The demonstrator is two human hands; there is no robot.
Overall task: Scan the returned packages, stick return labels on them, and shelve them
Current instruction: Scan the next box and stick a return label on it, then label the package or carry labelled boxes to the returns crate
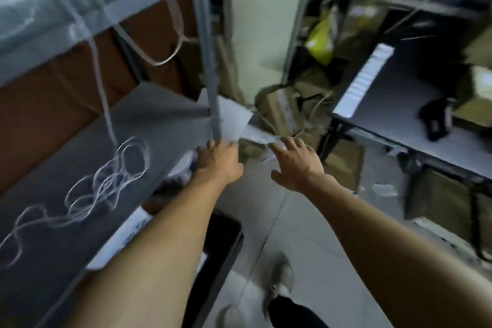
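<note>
Two hands, left hand (218,159) and right hand (295,162), at one grey package (234,117).

left hand (219,158): at shelf corner post (213,104), fingers on a blurred grey-white package (234,117) | right hand (294,161): fingers spread, holding nothing, just beside the package | grey shelf (80,168): coiled white cord (106,181) lies on it | right rack (386,114): black scanner-like object (436,120), blurred | floor (306,234): cardboard boxes (343,162)

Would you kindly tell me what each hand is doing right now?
Left hand: grips the white package at its edge.
Right hand: open, fingers spread, holding nothing.
</note>
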